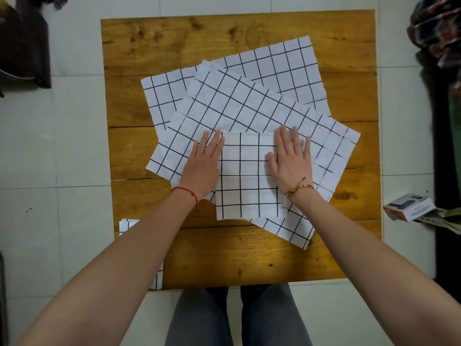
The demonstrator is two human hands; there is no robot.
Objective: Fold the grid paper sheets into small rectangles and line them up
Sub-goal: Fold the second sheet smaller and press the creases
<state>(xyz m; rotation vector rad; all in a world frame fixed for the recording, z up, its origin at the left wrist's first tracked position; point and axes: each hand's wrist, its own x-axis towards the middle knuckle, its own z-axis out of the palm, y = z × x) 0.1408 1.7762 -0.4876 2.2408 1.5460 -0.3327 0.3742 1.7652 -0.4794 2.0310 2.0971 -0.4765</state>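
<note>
A folded grid paper rectangle point(249, 176) lies on top of a pile of unfolded grid sheets point(249, 106) in the middle of the wooden table point(249, 255). My left hand point(203, 163) lies flat with straight fingers along the rectangle's left edge. On its right side my right hand point(290, 158) presses flat. The pile holds several large sheets fanned at different angles. Another folded grid piece point(129, 226) sits at the table's near left edge, mostly hidden under my left forearm.
The table stands on a pale tiled floor. A small cardboard box point(409, 207) lies on the floor to the right. Dark bags and cloth point(22, 46) sit at the far left, patterned fabric point(439, 31) at the far right. My legs show below the table's near edge.
</note>
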